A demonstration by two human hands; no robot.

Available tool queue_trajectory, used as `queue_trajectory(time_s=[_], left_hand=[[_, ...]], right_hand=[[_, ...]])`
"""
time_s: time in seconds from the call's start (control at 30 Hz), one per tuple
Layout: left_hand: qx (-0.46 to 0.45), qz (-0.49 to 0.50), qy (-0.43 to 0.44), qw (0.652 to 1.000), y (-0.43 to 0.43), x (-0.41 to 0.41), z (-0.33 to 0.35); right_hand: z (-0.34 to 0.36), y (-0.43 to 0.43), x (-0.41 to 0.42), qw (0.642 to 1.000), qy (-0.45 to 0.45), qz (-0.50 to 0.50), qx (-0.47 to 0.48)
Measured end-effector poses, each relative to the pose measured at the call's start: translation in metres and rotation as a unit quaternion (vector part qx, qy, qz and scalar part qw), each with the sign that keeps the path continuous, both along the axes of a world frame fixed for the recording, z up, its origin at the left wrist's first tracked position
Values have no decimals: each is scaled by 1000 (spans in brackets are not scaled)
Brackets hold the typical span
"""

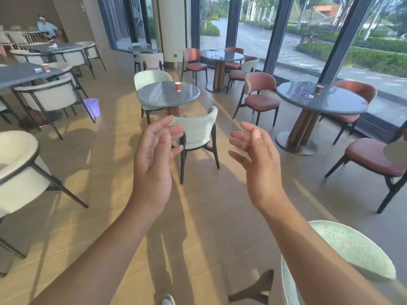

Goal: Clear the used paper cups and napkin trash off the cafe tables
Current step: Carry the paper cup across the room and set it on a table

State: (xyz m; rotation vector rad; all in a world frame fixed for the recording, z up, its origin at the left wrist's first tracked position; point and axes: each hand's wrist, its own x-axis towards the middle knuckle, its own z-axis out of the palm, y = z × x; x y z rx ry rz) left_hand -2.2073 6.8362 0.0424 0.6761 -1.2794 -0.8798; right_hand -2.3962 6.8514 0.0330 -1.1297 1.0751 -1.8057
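Three paper cups in sight, none collected yet. Closest is the red cup [178, 86], upright on the round middle worktop [158, 97], towards its far edge. Right of that worktop a second cup [319, 89] stands on the right worktop [343, 104], a scrap of litter [307, 96] near it. Left of it, a third cup [46, 67] sits beside something white, perhaps a napkin [37, 70]. A purple bin [92, 107] is on the floor, left of the middle worktop. The left hand [154, 155] and right hand [257, 159] are raised, each grip wide, fingers loosely curved, holding nothing. Looks like the approach step. The next move likely calls for stepping round the green chair [198, 128], reaching across and taking the red cup level, since it may hold dregs.
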Motion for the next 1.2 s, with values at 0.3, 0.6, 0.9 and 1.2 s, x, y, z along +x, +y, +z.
queue_trajectory(time_s=[0.3,0.6,0.9,1.2], left_hand=[[21,-90,-4,996,-222,-39,1],[20,-158,-28,987,-405,-176,-14],[38,-194,-43,979,-562,-372,-18],[55,-246,-14,968,-697,-539,-27]], right_hand=[[1,-191,-35,996,-12,-83,22],[-16,-342,-161,987,-22,-160,25],[-20,-493,-351,980,-21,-191,45],[-29,-601,-508,965,-21,-253,63]])
